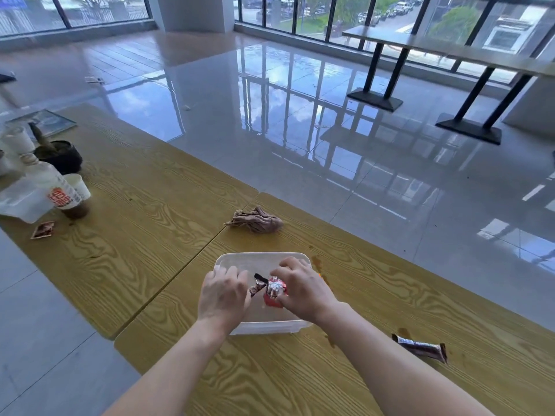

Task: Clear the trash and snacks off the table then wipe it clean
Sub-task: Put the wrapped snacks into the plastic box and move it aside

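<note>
Both hands reach over a clear plastic container that sits on a wood-grain table; the left hand has its fingers curled and pinches a small dark brown wrapper at its fingertips; the right hand has its fingers closed around a crumpled red and white snack packet, held just beside the brown wrapper; both wrappers are over the open container, and whether they rest on its floor cannot be told; the container is shallow, rectangular with rounded corners, translucent white; apart from the 2 wrappers, its visible inside looks bare. A crumpled brownish cloth lies beyond the container near the table's far edge; a dark chocolate-bar wrapper lies flat on the table to the right, well apart from the container; brown spill stains mark the wood just beside the container's right corner. At the far left stand a bottle with a red label, a white paper cup, a black pot and a small torn brown sachet lying flat on the table.
</note>
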